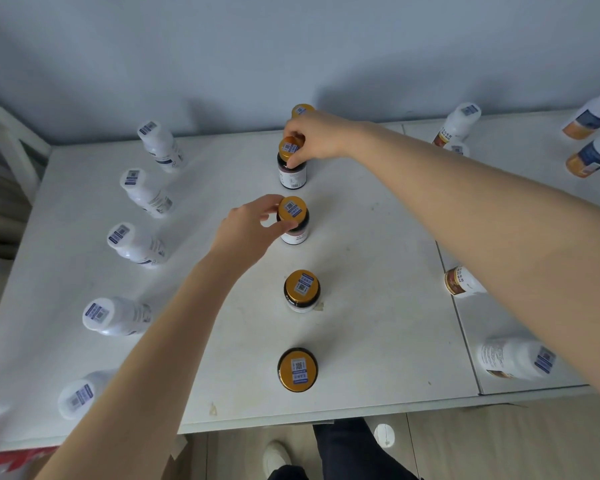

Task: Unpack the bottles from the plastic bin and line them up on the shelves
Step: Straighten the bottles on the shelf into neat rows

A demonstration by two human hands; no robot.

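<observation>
Overall, the head view shows a white shelf top [378, 258] seen from above, with a centre column of dark gold-capped bottles running away from the person. The left hand [246, 230] has thumb and fingers pinched on the cap rim of the third bottle [293, 220] in that column; the bottle stands upright on the surface. The right hand [312, 136] is clamped from above on the cap of the fourth bottle [291, 166], also upright and apparently seated. A fifth gold cap [302, 109] shows just behind the right hand. Two nearer bottles [301, 291] [297, 369] stand free. A row of white bottles [142, 192] runs down the left; further white bottles [459, 124] stand on the right. The plastic bin is not identifiable in view; a red object [11, 462] at lower left is too blurred to name.

Judgement: the step in hand is aligning both held bottles. To do it well, keep each upright, nudge by the cap only slightly, match the spacing and centre line of the two free bottles, then release straight upward so neither tips or is dragged out of line.
</observation>
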